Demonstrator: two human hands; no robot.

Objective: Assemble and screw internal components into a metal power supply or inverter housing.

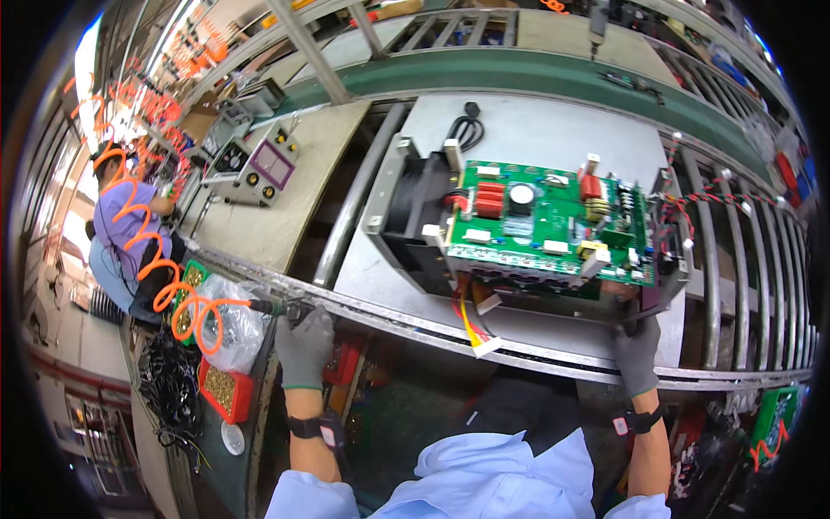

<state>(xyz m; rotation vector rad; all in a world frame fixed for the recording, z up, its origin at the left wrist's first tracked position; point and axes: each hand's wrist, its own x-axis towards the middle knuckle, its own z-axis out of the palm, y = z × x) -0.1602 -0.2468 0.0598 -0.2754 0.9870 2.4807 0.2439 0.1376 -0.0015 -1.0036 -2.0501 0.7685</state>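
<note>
My left hand (305, 348), in a grey glove, is closed on a dark air tool (275, 306) at the end of an orange coiled hose (164, 296). Most of the tool is hidden by the hand. My right hand (637, 350), also gloved, grips the near right end of an open electronic unit (553, 298), by its dark end panel (673, 290); part of the fingers is hidden under it. On top of the unit lies a green circuit board (540, 227). A black fan (417, 203) sits at its left end. Yellow and red wires with a white connector (487, 347) hang from the front.
The unit rests on a white board (432, 117) with a coiled black cord (468, 130). Bare rollers (739, 268) run at right. Left are a red bin of screws (223, 391), a plastic bag (235, 324), black cables (170, 381), another unit (252, 169) and a co-worker (130, 216).
</note>
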